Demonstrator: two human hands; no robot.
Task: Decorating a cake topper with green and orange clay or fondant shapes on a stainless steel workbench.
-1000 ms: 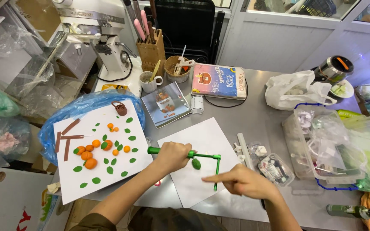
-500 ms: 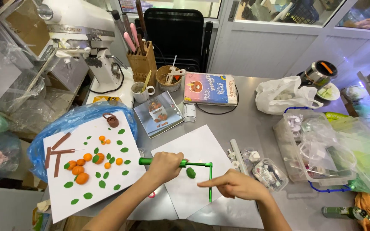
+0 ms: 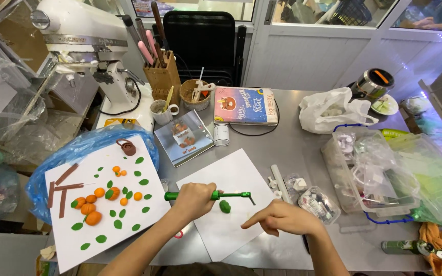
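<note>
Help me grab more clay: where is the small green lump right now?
In the head view, the green lump lies on the white sheet, just below the green tool, between both hands.

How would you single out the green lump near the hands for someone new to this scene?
Start at the white sheet in the middle of the steel table. Just below the green tool gripped by the left hand lies a small green lump. Unlike the flat green leaves further left, it is rounded and alone.

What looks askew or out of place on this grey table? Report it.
Nothing spilled or broken. Only the white paper sheet lies askew to the grey table edge, under the left hand gripping a green tool.
</note>
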